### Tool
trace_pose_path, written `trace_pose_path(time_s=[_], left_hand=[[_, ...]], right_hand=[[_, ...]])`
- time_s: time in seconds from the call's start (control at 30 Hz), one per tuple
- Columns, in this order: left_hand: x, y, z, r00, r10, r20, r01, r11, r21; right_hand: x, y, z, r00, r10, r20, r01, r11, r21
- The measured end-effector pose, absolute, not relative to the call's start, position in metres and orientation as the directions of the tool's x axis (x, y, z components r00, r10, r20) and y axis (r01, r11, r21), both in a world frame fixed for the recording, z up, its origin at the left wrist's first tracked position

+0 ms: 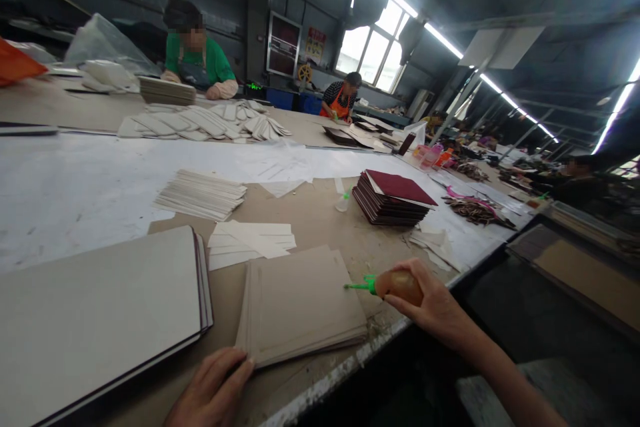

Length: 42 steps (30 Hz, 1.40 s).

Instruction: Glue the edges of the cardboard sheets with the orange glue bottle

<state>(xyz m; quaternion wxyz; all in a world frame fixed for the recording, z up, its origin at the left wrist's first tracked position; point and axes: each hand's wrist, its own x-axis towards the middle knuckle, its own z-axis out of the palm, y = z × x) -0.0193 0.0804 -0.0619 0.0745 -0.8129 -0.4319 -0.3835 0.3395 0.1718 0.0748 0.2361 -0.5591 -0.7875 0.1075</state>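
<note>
My right hand [434, 307] is closed around a small brown glue bottle [400, 285] with a green nozzle that points left over a stack of grey cardboard squares [300, 303]. My left hand [213, 390] lies on the table at the stack's near left corner, fingers stretched out and touching its edge. A larger pile of grey boards with dark edges [100, 320] lies to the left.
White paper strips [250, 240] and a fanned stack [200, 193] lie behind. A pile of maroon covers [393, 199] sits to the right, a small bottle [343, 200] beside it. A person in green [197, 57] and one in an orange apron [343, 99] work farther along the table.
</note>
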Motion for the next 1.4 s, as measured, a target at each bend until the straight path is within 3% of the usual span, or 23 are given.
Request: trace_pose_path(time_s=[0.23, 0.43, 0.6, 0.7, 0.8, 0.87, 0.93, 1.07, 1.27, 1.4], left_hand=[[-0.015, 0.082, -0.068, 0.261, 0.641, 0.722, 0.720, -0.627, 0.297], [-0.009, 0.082, -0.055, 0.219, 0.613, 0.759, 0.709, -0.635, 0.308], [-0.007, 0.082, -0.043, 0.232, 0.597, 0.768, 0.711, -0.642, 0.285], [-0.006, 0.082, -0.040, 0.224, 0.600, 0.768, 0.716, -0.636, 0.288], [-0.005, 0.081, -0.040, 0.205, 0.608, 0.767, 0.718, -0.626, 0.304], [-0.005, 0.080, -0.043, 0.189, 0.631, 0.752, 0.719, -0.611, 0.331], [-0.005, 0.079, -0.047, 0.172, 0.655, 0.735, 0.724, -0.590, 0.356], [-0.005, 0.079, -0.060, 0.116, 0.685, 0.720, 0.793, -0.500, 0.348], [-0.004, 0.082, -0.065, 0.166, 0.663, 0.730, 0.864, -0.455, 0.217], [-0.003, 0.082, -0.058, 0.132, 0.687, 0.715, 0.858, -0.440, 0.265]], right_hand=[[0.349, 0.136, 0.087, -0.221, 0.970, 0.101, 0.856, 0.242, -0.456], [0.352, 0.130, 0.084, -0.161, 0.983, 0.092, 0.868, 0.186, -0.460], [0.350, 0.130, 0.078, -0.046, 0.996, 0.079, 0.829, 0.082, -0.554], [0.342, 0.127, 0.070, 0.080, 0.995, -0.062, 0.649, -0.099, -0.754], [0.329, 0.127, 0.056, 0.150, 0.974, -0.172, 0.123, -0.191, -0.974], [0.320, 0.131, 0.046, 0.187, 0.962, -0.198, -0.204, -0.159, -0.966], [0.313, 0.138, 0.036, 0.207, 0.953, -0.219, -0.342, -0.140, -0.929], [0.306, 0.149, 0.021, 0.214, 0.947, -0.240, -0.372, -0.148, -0.916], [0.295, 0.143, 0.015, 0.202, 0.940, -0.274, -0.366, -0.187, -0.912], [0.290, 0.138, 0.023, 0.183, 0.952, -0.246, -0.243, -0.198, -0.949]])
